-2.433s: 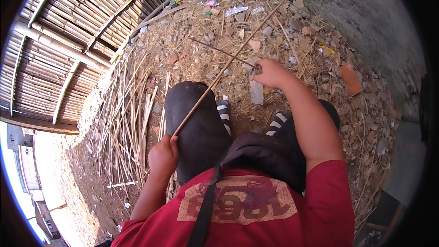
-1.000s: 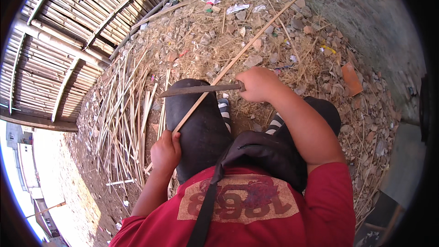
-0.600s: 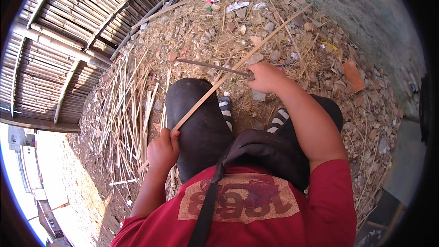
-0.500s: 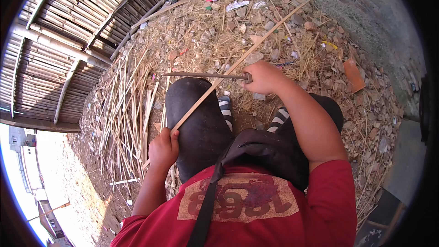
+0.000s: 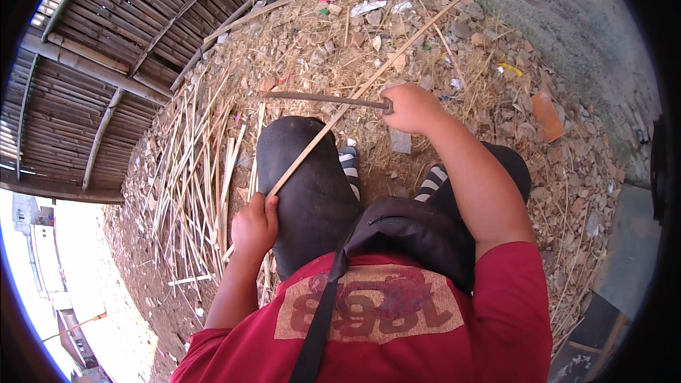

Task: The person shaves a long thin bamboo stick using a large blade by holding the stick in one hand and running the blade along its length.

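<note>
Shifted since half a second ago: long-bladed knife (image 5: 305,97), slightly farther out beyond the left knee (image 5: 294,152). Closed around its handle (image 5: 387,106): right hand (image 5: 411,108), ahead and to the right of that knee. Gripped in left hand (image 5: 255,227), just behind the knee: bamboo strip (image 5: 376,79), slanting over the knee and crossing the knife. Cannot tell about contact at the crossing. Loose strips (image 5: 228,170) on the ground (image 5: 152,291), left of the knee.

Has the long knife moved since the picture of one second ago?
Yes. Against the orange slab, the long knife has moved forward and slightly to the right.
</note>
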The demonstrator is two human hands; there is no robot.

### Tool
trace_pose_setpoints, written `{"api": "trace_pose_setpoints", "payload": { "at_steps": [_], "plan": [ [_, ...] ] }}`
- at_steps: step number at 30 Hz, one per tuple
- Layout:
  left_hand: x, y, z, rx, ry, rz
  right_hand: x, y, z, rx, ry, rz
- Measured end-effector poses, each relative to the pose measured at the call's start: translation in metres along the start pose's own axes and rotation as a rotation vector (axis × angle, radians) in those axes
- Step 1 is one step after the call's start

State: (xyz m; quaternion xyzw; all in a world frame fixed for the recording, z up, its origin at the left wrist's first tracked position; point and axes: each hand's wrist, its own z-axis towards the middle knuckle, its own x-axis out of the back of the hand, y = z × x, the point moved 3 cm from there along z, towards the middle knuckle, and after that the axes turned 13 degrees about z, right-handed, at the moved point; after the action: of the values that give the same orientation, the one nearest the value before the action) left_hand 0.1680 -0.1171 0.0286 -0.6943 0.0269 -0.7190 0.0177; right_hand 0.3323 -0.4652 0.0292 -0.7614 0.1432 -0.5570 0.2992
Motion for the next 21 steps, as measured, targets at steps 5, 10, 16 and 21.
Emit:
{"api": "trace_pose_setpoints", "payload": {
  "at_steps": [5, 10, 16, 21],
  "plan": [
    [0.007, 0.005, 0.004, -0.003, 0.011, 0.038, 0.006, 0.053, 0.011, -0.045, 0.150, 0.090],
    [0.007, 0.001, 0.005, -0.024, -0.015, 0.007, -0.008, 0.010, -0.003, 0.021, -0.020, 0.075],
    [0.010, 0.004, 0.011, -0.017, -0.066, -0.019, -0.007, 0.047, 0.011, -0.138, -0.091, 0.266],
    [0.015, 0.005, 0.011, -0.013, -0.089, -0.009, -0.010, 0.039, 0.006, -0.054, -0.003, 0.187]
  ]
}}
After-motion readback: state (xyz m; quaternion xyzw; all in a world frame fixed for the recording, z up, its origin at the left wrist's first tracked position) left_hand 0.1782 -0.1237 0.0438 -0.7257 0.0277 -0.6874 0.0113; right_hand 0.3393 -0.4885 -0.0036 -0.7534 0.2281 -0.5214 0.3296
